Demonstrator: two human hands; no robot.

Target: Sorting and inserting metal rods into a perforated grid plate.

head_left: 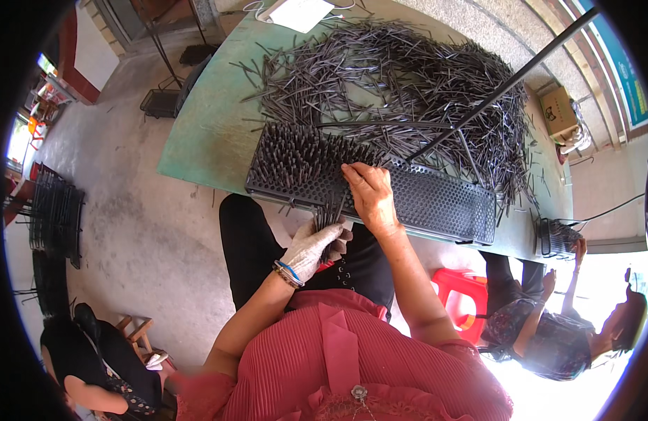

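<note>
While the left hand [311, 247] gripped rods [329, 214], tips toward the tray's [447, 205] near edge, I saw them just left of the right hand [374, 198], whose curled fingers' hold I couldn't tell.

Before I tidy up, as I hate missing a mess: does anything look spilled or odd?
The loose dark rods sprawl over the green table in a tangled heap with strays around it, unlike those standing in the perforated rack. Only the left hand is gloved; the right hand is bare.
</note>
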